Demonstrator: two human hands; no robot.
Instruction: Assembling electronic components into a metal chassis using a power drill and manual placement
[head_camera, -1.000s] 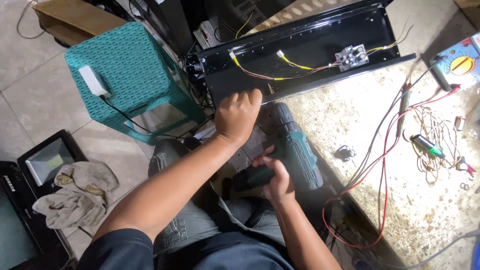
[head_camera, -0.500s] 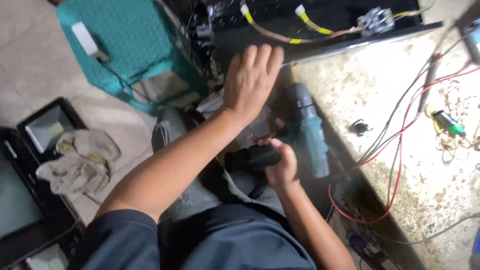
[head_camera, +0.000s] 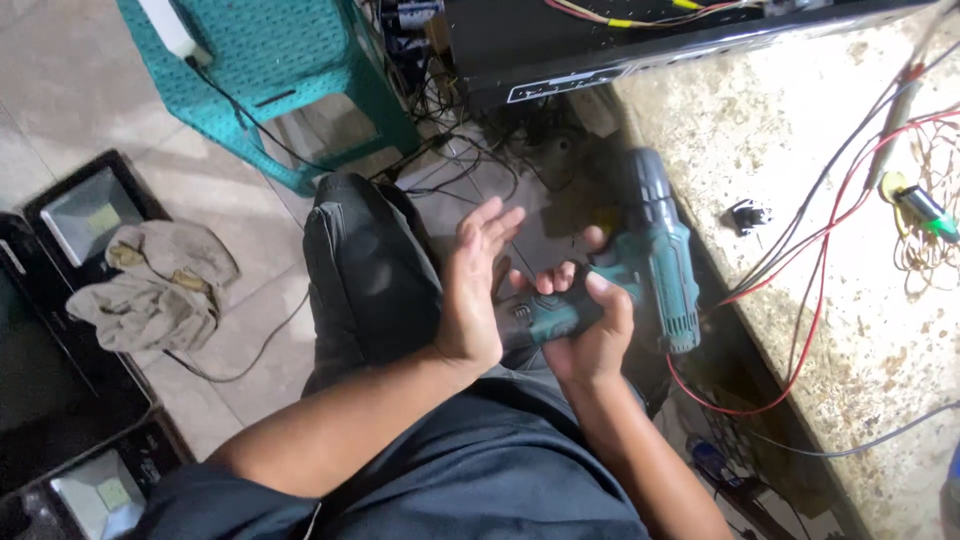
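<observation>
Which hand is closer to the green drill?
The right hand. It grips the handle of the green drill, fingers wrapped around it. The left hand is open, held flat just beside the handle, and I cannot tell whether it touches.

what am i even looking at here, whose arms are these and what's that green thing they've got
This is one picture from a camera worn on a person's head, looking down, so the two bare arms are that person's own and the dark trousers are their lap.

The right hand grips a teal cordless drill by its handle, with the chuck pointing away from the body. The left hand is open, fingers spread, right beside the handle; whether it touches the drill is hard to tell.

To the right is a speckled stone worktop carrying red and black wires, a small black clip-like part and a green-tipped tool. At its far end lies a long black metal housing with yellow wires inside.

On the tiled floor to the left are a teal plastic stool, a crumpled cloth and square floodlight lamps.
</observation>
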